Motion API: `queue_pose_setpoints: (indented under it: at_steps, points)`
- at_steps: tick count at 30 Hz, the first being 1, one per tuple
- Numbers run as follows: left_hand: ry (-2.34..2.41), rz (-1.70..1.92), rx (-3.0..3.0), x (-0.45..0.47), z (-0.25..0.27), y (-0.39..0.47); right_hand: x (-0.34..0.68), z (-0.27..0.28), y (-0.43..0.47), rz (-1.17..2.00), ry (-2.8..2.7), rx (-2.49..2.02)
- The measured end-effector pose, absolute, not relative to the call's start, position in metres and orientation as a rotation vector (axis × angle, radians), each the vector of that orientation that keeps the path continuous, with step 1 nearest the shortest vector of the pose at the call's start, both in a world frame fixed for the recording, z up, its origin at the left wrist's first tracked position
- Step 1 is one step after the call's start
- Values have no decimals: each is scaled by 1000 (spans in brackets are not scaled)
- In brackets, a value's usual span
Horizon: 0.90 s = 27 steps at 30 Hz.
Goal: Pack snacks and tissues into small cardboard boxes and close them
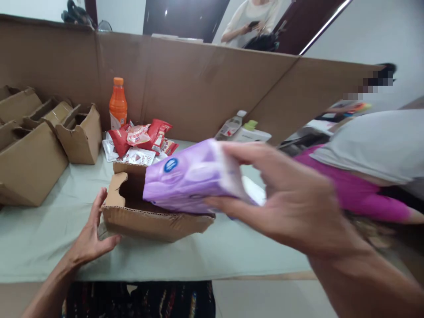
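A purple plastic-wrapped tissue pack is gripped at its right end by my right hand, thumb on the near side and fingers over the top. The pack is tilted, its left end over the opening of a small cardboard box. Part of the box's inside is hidden behind the pack. Beside the box's left end is my left hand, with thumb and fingers spread apart and nothing in them. Whether its fingers touch the cardboard I cannot tell.
Behind the box lie several red and white snack packets beside an orange drink bottle. More cardboard boxes stand at left. A clear bottle and a green-capped white bottle are farther right. A cardboard wall runs along the back.
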<state>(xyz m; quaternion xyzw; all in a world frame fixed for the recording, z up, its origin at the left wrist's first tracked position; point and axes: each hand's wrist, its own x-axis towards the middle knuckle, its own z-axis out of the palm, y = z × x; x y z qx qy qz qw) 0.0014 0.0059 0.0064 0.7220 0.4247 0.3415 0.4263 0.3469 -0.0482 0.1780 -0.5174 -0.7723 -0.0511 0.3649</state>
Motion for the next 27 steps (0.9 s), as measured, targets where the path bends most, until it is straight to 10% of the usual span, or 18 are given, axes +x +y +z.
queue_pose_setpoints:
  at_steps: [27]
  points:
    - [767, 753, 1849, 5, 5, 58, 230, 148, 35, 376, -2881, -1406]
